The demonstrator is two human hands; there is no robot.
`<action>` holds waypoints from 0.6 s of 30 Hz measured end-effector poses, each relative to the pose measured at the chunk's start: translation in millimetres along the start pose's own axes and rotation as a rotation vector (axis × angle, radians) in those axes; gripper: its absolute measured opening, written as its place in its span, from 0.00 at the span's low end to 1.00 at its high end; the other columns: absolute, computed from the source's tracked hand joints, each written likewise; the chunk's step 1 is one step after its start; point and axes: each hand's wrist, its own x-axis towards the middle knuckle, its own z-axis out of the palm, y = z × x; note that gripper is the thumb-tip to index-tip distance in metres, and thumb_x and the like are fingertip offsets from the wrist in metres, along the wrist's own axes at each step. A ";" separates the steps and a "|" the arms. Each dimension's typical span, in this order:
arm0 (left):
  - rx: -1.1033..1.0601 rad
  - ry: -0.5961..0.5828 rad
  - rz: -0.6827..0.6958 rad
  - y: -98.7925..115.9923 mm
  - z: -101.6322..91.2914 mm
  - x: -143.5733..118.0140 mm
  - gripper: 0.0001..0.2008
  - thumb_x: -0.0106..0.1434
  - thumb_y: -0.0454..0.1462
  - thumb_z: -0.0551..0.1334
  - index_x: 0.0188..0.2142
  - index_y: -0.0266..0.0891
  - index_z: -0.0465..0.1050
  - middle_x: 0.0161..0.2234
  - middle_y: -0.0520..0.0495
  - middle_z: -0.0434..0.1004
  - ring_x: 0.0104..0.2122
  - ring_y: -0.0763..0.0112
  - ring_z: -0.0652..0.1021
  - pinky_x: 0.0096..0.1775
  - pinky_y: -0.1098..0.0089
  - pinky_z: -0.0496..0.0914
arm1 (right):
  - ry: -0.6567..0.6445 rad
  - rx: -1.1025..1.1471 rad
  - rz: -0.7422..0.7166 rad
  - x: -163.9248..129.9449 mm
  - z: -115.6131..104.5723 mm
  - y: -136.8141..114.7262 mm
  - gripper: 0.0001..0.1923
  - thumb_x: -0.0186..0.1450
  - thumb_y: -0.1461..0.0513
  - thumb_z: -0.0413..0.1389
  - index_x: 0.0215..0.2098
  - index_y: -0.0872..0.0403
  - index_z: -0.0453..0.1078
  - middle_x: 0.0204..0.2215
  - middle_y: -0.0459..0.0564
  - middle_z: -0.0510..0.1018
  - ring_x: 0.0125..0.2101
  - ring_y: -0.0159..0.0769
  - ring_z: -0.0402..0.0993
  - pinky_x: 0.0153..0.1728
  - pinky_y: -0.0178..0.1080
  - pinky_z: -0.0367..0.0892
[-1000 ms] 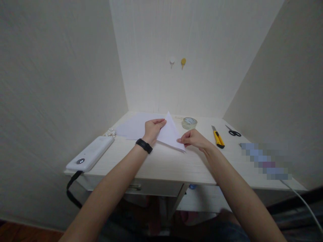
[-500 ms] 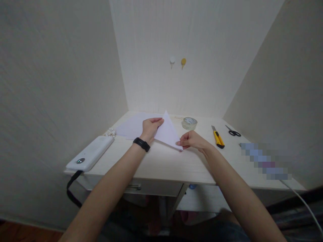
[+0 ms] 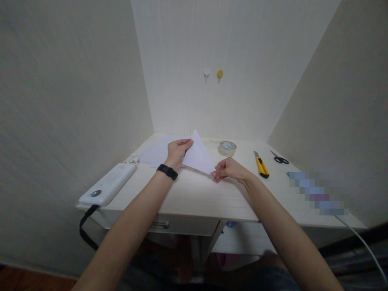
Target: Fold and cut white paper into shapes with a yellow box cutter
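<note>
A folded white paper triangle sits at the table's centre. The left hand grips its upper left edge, and the right hand pinches its lower right corner, fingers closed on the paper. For a clean crease, keep the edges aligned and press flat.

At three o'clock: one tape roll, one yellow knife, one pair of scissors. At nine o'clock: one white device.

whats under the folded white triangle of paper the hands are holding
The folded paper triangle is held by the left hand and right hand over the desk. A flat white sheet reaches beneath its left side; anything else under it is hidden.
</note>
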 end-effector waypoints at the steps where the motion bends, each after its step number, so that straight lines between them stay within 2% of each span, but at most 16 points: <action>1: 0.001 0.003 -0.002 0.5 -0.4 0.4 0.11 0.45 0.32 0.74 0.30 0.31 0.79 0.29 0.42 0.80 0.28 0.69 0.76 0.36 0.67 0.72 | 0.001 0.012 0.007 0.2 0.4 -0.5 0.17 0.43 0.56 0.72 0.18 0.58 0.71 0.18 0.51 0.78 0.20 0.32 0.75 0.26 0.35 0.72; 4: -0.004 0.007 -0.002 1.9 -0.8 1.0 0.11 0.45 0.32 0.74 0.30 0.31 0.80 0.29 0.42 0.80 0.28 0.69 0.76 0.36 0.67 0.72 | -0.005 0.028 0.010 0.8 0.8 -1.5 0.17 0.43 0.57 0.72 0.18 0.58 0.70 0.17 0.50 0.77 0.19 0.31 0.74 0.24 0.34 0.71; 11: -0.006 0.047 0.020 3.6 -0.8 3.5 0.11 0.44 0.31 0.74 0.30 0.31 0.79 0.28 0.44 0.79 0.27 0.71 0.76 0.35 0.68 0.72 | -0.035 0.029 0.032 2.0 -2.9 1.6 0.18 0.43 0.57 0.72 0.19 0.58 0.70 0.18 0.50 0.78 0.20 0.32 0.75 0.26 0.36 0.73; 15: -0.062 0.137 0.071 7.9 -6.4 9.8 0.11 0.46 0.32 0.73 0.31 0.31 0.79 0.28 0.45 0.79 0.27 0.73 0.76 0.34 0.70 0.72 | -0.042 -0.008 0.033 1.7 -16.4 7.5 0.19 0.43 0.56 0.73 0.18 0.59 0.70 0.18 0.51 0.78 0.20 0.32 0.75 0.24 0.35 0.72; 18: -0.100 0.163 0.076 9.8 -8.4 12.2 0.10 0.47 0.31 0.73 0.31 0.31 0.78 0.29 0.45 0.79 0.28 0.73 0.76 0.34 0.71 0.72 | 0.030 0.053 -0.016 -0.6 -28.0 9.1 0.18 0.42 0.57 0.73 0.22 0.59 0.73 0.21 0.51 0.79 0.25 0.34 0.77 0.29 0.36 0.74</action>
